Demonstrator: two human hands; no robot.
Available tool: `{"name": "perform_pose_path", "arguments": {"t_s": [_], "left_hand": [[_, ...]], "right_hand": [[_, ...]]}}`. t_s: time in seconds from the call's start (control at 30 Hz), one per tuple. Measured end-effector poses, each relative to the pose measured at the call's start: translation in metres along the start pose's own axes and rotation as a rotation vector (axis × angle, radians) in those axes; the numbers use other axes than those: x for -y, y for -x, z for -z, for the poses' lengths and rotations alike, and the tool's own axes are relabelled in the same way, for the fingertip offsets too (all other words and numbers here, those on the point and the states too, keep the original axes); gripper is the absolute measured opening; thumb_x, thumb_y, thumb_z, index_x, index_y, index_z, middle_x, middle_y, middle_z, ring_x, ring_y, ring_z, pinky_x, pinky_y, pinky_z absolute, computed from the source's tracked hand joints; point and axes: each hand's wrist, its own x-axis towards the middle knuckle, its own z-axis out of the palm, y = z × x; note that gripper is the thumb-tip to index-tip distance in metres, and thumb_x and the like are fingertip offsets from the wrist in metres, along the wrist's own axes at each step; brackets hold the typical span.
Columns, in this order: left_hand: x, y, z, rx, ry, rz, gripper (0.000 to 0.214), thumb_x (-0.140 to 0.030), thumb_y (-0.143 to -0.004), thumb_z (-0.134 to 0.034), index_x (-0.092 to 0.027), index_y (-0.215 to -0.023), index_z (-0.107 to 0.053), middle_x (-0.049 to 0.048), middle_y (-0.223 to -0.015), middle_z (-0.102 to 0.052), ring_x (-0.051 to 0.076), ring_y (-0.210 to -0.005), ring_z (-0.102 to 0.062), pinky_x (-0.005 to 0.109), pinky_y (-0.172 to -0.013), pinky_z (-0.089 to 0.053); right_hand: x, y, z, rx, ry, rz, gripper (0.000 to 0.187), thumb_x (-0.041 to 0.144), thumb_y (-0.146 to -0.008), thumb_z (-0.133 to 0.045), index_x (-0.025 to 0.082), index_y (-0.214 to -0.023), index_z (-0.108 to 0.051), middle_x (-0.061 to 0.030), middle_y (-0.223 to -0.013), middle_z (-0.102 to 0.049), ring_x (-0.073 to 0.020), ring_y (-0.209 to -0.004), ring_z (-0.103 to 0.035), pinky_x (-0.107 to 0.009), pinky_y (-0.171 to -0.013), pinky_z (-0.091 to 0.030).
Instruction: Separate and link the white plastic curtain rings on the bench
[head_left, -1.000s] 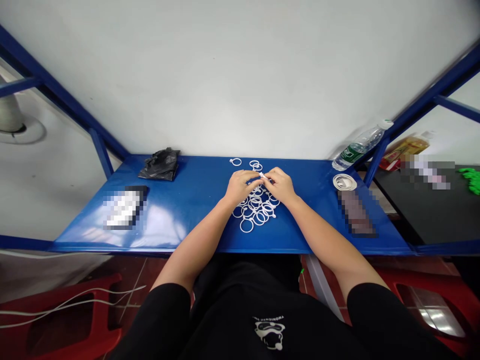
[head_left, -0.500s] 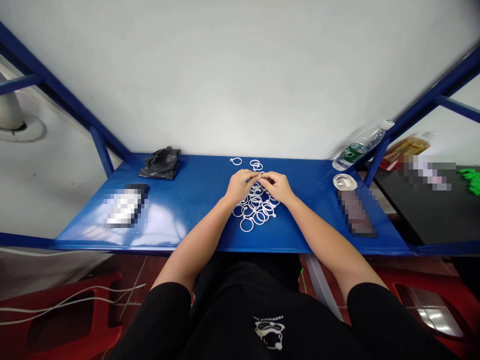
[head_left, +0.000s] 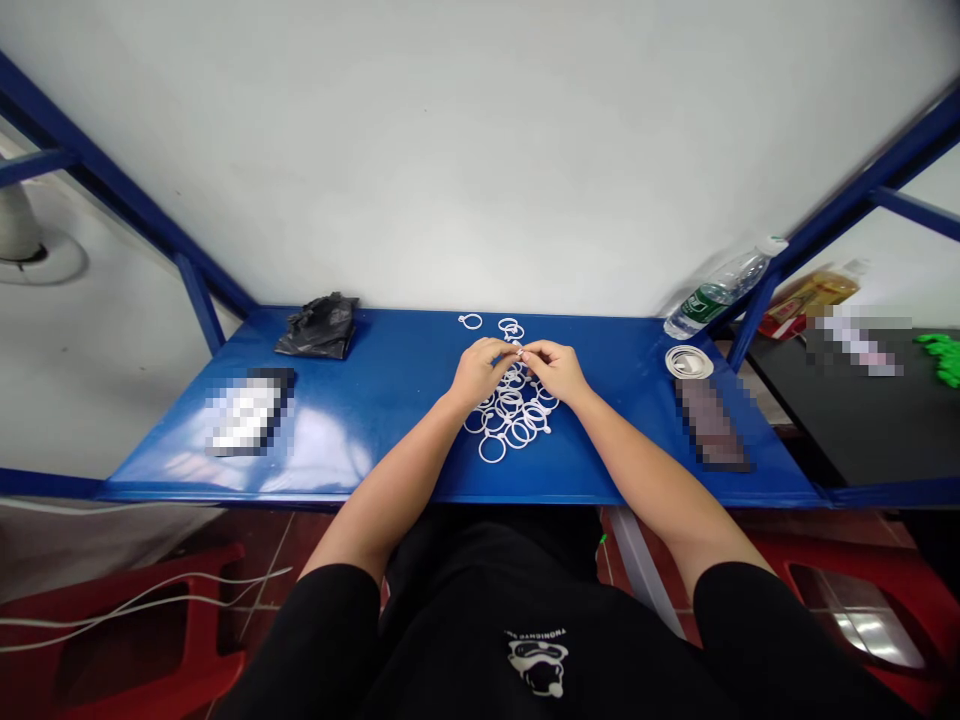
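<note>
A heap of several white plastic rings (head_left: 512, 417) lies on the blue table (head_left: 390, 400), in the middle. My left hand (head_left: 480, 371) and my right hand (head_left: 556, 368) meet just above the heap's far side. Both hands are closed, fingertips pinched together on one small white ring (head_left: 519, 352) held between them. A few loose white rings (head_left: 471, 321) lie farther back near the wall.
A crumpled black bag (head_left: 319, 326) lies at the back left. A clear water bottle (head_left: 721, 288) leans at the back right beside a round white coil (head_left: 688, 362). Blurred flat items rest at the left and right. Red stools stand below the table.
Both hands have stayed pinched together over the heap, shifting only slightly; the small white piece between the fingertips shows less than a second ago.
</note>
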Motion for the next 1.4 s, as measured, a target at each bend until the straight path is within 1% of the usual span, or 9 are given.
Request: {"name": "perform_pose_path", "arguments": {"t_s": [0.1,0.3,0.43,0.73,1.0,1.17,1.27,1.3,1.4], "left_hand": [[-0.001,-0.001,0.0,0.017,-0.014,0.015,0.012,-0.033,-0.102,-0.071,-0.024,-0.104,-0.079,0.0051,-0.1,-0.081,0.02,-0.097,-0.075,0.038,-0.092,-0.06],[-0.001,-0.001,-0.001,0.014,0.0,0.013,0.011,-0.029,-0.103,-0.069,-0.023,-0.1,-0.078,0.0035,-0.097,-0.08,0.019,-0.093,-0.074,0.035,-0.089,-0.058],[-0.003,-0.001,-0.001,0.031,-0.001,-0.032,0.009,-0.027,-0.102,-0.069,-0.023,-0.098,-0.076,0.0035,-0.095,-0.08,0.019,-0.093,-0.072,0.035,-0.089,-0.057],[-0.001,0.0,-0.002,0.077,-0.023,-0.044,0.013,-0.028,-0.104,-0.065,-0.023,-0.099,-0.076,0.0048,-0.097,-0.079,0.02,-0.094,-0.071,0.038,-0.09,-0.057],[-0.003,-0.002,0.0,0.089,-0.035,-0.043,0.013,-0.028,-0.104,-0.065,-0.022,-0.098,-0.075,0.0051,-0.096,-0.078,0.02,-0.093,-0.071,0.037,-0.09,-0.056],[-0.003,-0.002,0.0,0.084,-0.035,-0.054,0.015,-0.027,-0.105,-0.062,-0.022,-0.101,-0.075,0.0053,-0.097,-0.078,0.02,-0.093,-0.069,0.038,-0.09,-0.055],[-0.009,-0.002,-0.007,0.162,-0.053,-0.142,0.018,-0.025,-0.106,-0.06,-0.023,-0.098,-0.077,0.0054,-0.097,-0.078,0.021,-0.091,-0.069,0.037,-0.088,-0.054],[-0.012,-0.001,-0.01,0.226,-0.063,-0.203,0.018,-0.025,-0.105,-0.061,-0.023,-0.096,-0.077,0.0054,-0.096,-0.078,0.021,-0.09,-0.068,0.037,-0.086,-0.053],[-0.02,-0.002,-0.016,0.285,-0.156,-0.234,0.02,-0.027,-0.105,-0.061,-0.023,-0.097,-0.079,0.0074,-0.101,-0.078,0.022,-0.093,-0.068,0.036,-0.083,-0.049]], "right_hand": [[0.001,0.0,0.0,0.007,-0.013,-0.016,0.027,0.047,-0.092,-0.067,0.023,-0.093,-0.079,-0.0029,-0.076,-0.078,-0.0193,-0.061,-0.071,-0.032,-0.061,-0.057],[0.0,0.0,0.001,0.029,-0.017,-0.029,0.026,0.045,-0.092,-0.066,0.021,-0.091,-0.078,-0.0042,-0.079,-0.079,-0.02,-0.063,-0.073,-0.032,-0.062,-0.058],[0.0,-0.001,0.008,0.078,0.057,0.002,0.025,0.042,-0.093,-0.066,0.022,-0.091,-0.08,-0.0022,-0.071,-0.076,-0.0196,-0.064,-0.072,-0.031,-0.063,-0.056],[0.0,-0.002,0.014,0.114,0.18,0.072,0.025,0.038,-0.097,-0.062,0.023,-0.094,-0.082,-0.0012,-0.073,-0.078,-0.0192,-0.065,-0.072,-0.031,-0.067,-0.055],[0.002,-0.002,0.013,0.096,0.269,0.126,0.023,0.03,-0.097,-0.06,0.024,-0.094,-0.082,-0.0022,-0.084,-0.081,-0.0211,-0.079,-0.075,-0.032,-0.077,-0.055],[0.002,-0.001,0.011,0.083,0.274,0.128,0.022,0.028,-0.098,-0.06,0.024,-0.095,-0.081,-0.0019,-0.085,-0.081,-0.0213,-0.079,-0.075,-0.033,-0.079,-0.056],[0.002,-0.003,0.01,0.074,0.273,0.144,0.023,0.027,-0.098,-0.059,0.025,-0.097,-0.082,-0.0031,-0.093,-0.083,-0.0224,-0.086,-0.077,-0.034,-0.083,-0.057],[0.001,-0.004,0.01,0.06,0.27,0.153,0.023,0.028,-0.098,-0.059,0.025,-0.098,-0.082,-0.0036,-0.096,-0.083,-0.0229,-0.089,-0.077,-0.035,-0.085,-0.058],[0.0,-0.007,0.01,-0.024,0.237,0.157,0.023,0.032,-0.099,-0.059,0.024,-0.101,-0.081,-0.0047,-0.1,-0.083,-0.023,-0.091,-0.078,-0.036,-0.088,-0.059]]}}
